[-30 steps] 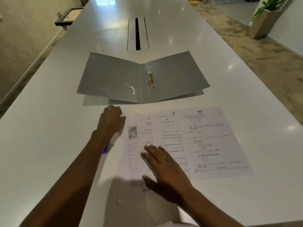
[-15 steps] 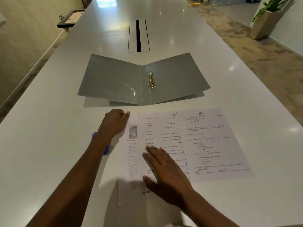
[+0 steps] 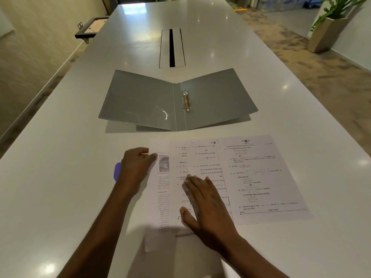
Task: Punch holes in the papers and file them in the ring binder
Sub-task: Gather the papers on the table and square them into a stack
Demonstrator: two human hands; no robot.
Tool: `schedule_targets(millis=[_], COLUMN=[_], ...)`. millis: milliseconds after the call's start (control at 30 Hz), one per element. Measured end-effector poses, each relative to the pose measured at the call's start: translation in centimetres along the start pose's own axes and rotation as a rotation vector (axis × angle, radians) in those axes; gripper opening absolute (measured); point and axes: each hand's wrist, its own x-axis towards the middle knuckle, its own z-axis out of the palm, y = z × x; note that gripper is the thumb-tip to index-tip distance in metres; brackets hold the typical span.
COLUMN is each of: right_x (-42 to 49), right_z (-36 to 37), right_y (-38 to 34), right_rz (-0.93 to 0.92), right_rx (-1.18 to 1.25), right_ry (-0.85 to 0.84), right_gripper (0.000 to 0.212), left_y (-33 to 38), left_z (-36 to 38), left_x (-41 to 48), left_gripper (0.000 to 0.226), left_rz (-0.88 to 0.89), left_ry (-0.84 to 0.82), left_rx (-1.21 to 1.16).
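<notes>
Several printed papers (image 3: 261, 177) lie overlapped on the white table (image 3: 50, 177) in front of me. My left hand (image 3: 136, 167) is curled over a purple hole punch (image 3: 117, 171) at the left edge of the leftmost sheet (image 3: 163, 199); only the punch's purple end shows beside my wrist. My right hand (image 3: 206, 205) rests flat on the sheets, fingers extended, holding nothing. Beyond the papers a grey ring binder (image 3: 140, 101) lies open, its metal rings (image 3: 186, 101) standing at the spine with nothing on them.
A cable slot (image 3: 172, 48) is set into the table behind the binder. A dark framed tray (image 3: 90, 30) sticks out past the table's left edge. A potted plant (image 3: 327, 33) stands on the carpet at the far right.
My left hand, with the punch under it, has slid a little toward me along the papers' left edge, and more of the purple end shows. My right hand has stayed flat on the sheets.
</notes>
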Motion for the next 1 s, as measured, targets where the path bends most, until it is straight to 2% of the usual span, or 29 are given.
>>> schedule_targets(millis=[167, 233, 433, 700, 867, 1000], right_x=[-0.1, -0.2, -1.2, -0.6, 0.2, 0.6], right_z=[-0.2, -0.3, -0.1, 0.3, 0.5, -1.3], right_y=[0.1, 0.1, 0.1, -1.8, -2.9, -2.2], right_rz=[0.051, 0.035, -0.075, -0.103, -0.107, -0.014], right_rx=[-0.010, -0.055, -0.224, -0.275, -0.130, 0.043], right_ry=[0.125, 0.125, -0.020, -0.153, -0.235, -0.151], right_gripper=[0.056, 0.055, 0.056, 0.058, 0.068, 0.064], left_y=[-2.5, -2.8, -3.8, -3.1, -3.6, -3.5], left_z=[0.7, 1.0, 1.8, 3.0, 3.0, 2.7], left_x=[-2.4, -3.9, -5.2, -5.7, -5.1, -5.1], left_gripper=[0.008, 0.014, 0.018, 0.026, 0.008, 0.017], left_rz=[0.056, 0.059, 0.051, 0.083, 0.149, 0.167], left_ry=[-0.031, -0.028, 0.020, 0.060, 0.032, 0.017], left_rx=[0.002, -0.042, -0.193, -0.260, -0.119, -0.106])
